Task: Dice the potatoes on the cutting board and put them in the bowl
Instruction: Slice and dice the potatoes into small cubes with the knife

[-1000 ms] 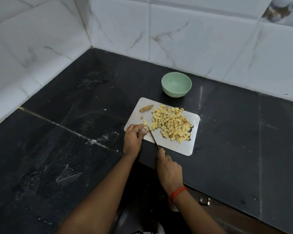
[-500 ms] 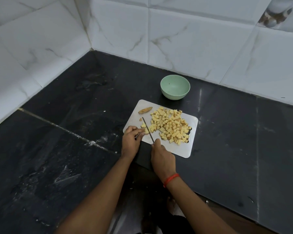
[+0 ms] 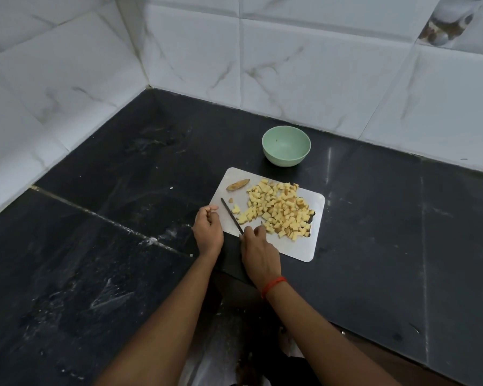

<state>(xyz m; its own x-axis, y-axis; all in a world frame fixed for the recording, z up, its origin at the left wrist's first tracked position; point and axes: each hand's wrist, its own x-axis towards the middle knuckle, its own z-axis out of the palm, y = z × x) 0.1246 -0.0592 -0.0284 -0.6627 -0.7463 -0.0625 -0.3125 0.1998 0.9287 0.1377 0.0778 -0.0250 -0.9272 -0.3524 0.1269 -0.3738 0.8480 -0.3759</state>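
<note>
Potatoes [image 3: 279,210] lie diced in a loose heap on the right half of the cutting board [image 3: 299,247], with a few cubes strayed toward the knife [image 3: 230,214]. I see only the blade, a thin dark line slanting across the board's left part. The handle is buried in my right hand [image 3: 258,250], which wraps round it with a fingertip reaching forward beside the heap. A red thread [image 3: 272,285] circles that wrist.

My left hand [image 3: 208,229] sits at the board's left edge with fingers curled inward. Its palm faces away from the camera, so I cannot tell whether it holds anything. Both hands cover the board's near left corner. The heap hides a dark cut-out at the board's right edge, of which only slivers show.

A brown, peel-like end piece [image 3: 238,185] lies alone near the board's far left corner, and a tiny scrap lies by the knife tip. Which cubes carry skin is too fine to judge.

The green bowl [image 3: 283,160] stands just beyond the board's far edge, apart from it, with a small speck on its inner wall.

The tabletop [image 3: 402,218] runs bare and dark far to the left and right of the board. The tiled wall [image 3: 304,65] closes it off close behind the bowl. The board's near edge lies close to the tabletop's front edge, which my forearms cross.
</note>
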